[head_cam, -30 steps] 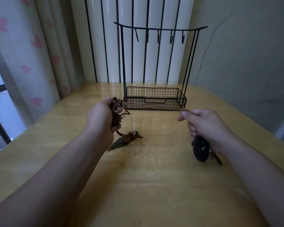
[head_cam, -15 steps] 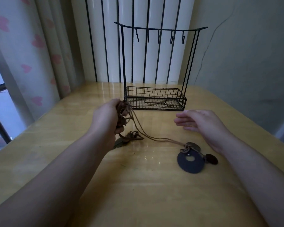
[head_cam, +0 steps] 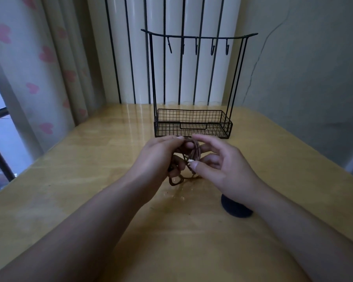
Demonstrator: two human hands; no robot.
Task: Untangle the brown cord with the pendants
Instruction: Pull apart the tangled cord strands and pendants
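A bunch of brown cord (head_cam: 194, 153) hangs between both hands above the middle of the wooden table (head_cam: 69, 190). My left hand (head_cam: 157, 159) grips the bundle from the left, fingers curled round it. My right hand (head_cam: 218, 165) meets it from the right, thumb and fingers pinching strands of the coil. A loop of cord (head_cam: 176, 181) lies on the table under the hands. The dark round pendant (head_cam: 235, 208) rests on the table, partly hidden under my right wrist. The other pendants are hidden.
A black wire rack (head_cam: 193, 124) with a basket base and a row of hooks (head_cam: 196, 46) on top stands just behind the hands. White curtains with pink hearts (head_cam: 45, 58) hang at the left. A wall rises at the right.
My right hand let go of the cord end, leaving the round pendant on the table, then moved left to the bundle in my left hand and took hold of its strands.
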